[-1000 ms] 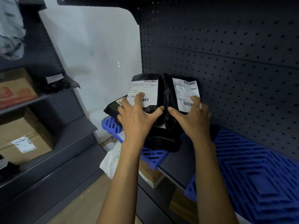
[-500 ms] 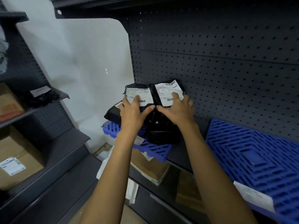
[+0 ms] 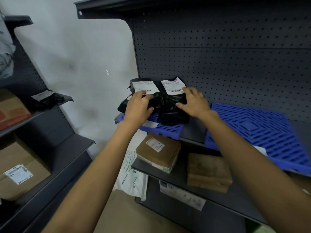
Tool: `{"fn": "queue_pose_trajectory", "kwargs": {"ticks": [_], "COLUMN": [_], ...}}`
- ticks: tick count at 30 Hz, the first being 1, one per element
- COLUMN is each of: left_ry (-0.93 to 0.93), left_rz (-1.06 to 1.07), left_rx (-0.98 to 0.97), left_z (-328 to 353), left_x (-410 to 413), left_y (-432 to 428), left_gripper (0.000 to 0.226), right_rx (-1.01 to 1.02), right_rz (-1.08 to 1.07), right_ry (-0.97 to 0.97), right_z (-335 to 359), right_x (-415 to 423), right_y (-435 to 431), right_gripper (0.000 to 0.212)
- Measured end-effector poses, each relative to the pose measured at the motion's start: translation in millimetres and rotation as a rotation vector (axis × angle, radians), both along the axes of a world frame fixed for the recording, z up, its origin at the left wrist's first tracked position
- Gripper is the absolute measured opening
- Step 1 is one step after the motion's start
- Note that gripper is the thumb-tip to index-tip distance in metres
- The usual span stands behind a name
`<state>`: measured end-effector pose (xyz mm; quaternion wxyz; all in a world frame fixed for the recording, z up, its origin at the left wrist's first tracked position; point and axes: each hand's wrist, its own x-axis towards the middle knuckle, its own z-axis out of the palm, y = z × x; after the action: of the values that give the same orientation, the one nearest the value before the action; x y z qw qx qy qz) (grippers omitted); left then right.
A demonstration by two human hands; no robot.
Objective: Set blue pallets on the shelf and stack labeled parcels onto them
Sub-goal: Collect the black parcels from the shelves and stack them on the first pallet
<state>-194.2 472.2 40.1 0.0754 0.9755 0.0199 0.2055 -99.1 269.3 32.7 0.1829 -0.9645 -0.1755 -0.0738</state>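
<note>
Two black plastic parcels with white barcode labels stand side by side, the left parcel (image 3: 144, 88) and the right parcel (image 3: 172, 87), leaning back toward the pegboard. They rest on other black parcels lying on a blue pallet (image 3: 165, 129) at the shelf's left end. My left hand (image 3: 138, 106) rests on the front of the left parcel, fingers at the label's lower edge. The spread fingers of my right hand (image 3: 193, 102) touch the right parcel beside its label. A second blue pallet (image 3: 262, 132) lies bare on the shelf to the right.
Below the pallets, a lower shelf (image 3: 178, 174) holds a brown labeled box (image 3: 158, 151), a brown packet (image 3: 207, 172) and a white printed bag (image 3: 133, 175). A second rack at left carries cardboard boxes (image 3: 20, 172) and a black parcel (image 3: 47, 100).
Both hands pushed the two upright parcels back toward the pegboard and set them on the pile. The thumbs have spread away from the parcels. My view has dropped, and the lower shelf now shows.
</note>
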Motion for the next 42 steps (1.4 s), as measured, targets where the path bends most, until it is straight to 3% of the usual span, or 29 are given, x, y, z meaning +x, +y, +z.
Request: {"fn": "queue_pose_trajectory", "kwargs": {"ticks": [4, 9, 21, 35, 42], "left_ry": [0.032, 0.103, 0.118, 0.148, 0.178], "left_rz": [-0.154, -0.306, -0.685, -1.078, -1.202], "left_rx": [0.062, 0.11, 0.17, 0.12, 0.125], "left_z": [-7, -15, -22, -64, -86], "left_x": [-14, -19, -46, -225, -295], "left_y": [-42, -115, -349, -684, -812], "left_gripper": [0.047, 0.045, 0.04, 0.033, 0.03], "right_rx": [-0.14, -0.286, -0.339, -0.38, -0.343], "right_rz": [-0.033, -0.15, -0.539, -0.954, -1.094], "right_ry": [-0.059, -0.023, 0.029, 0.208, 0.233], "right_z": [-7, -17, -21, -54, -77], "right_x": [-45, -97, -227, -485, -569], "right_y": [-47, -122, -338, -637, -746], "right_gripper": [0.056, 0.049, 0.042, 0.041, 0.036]}}
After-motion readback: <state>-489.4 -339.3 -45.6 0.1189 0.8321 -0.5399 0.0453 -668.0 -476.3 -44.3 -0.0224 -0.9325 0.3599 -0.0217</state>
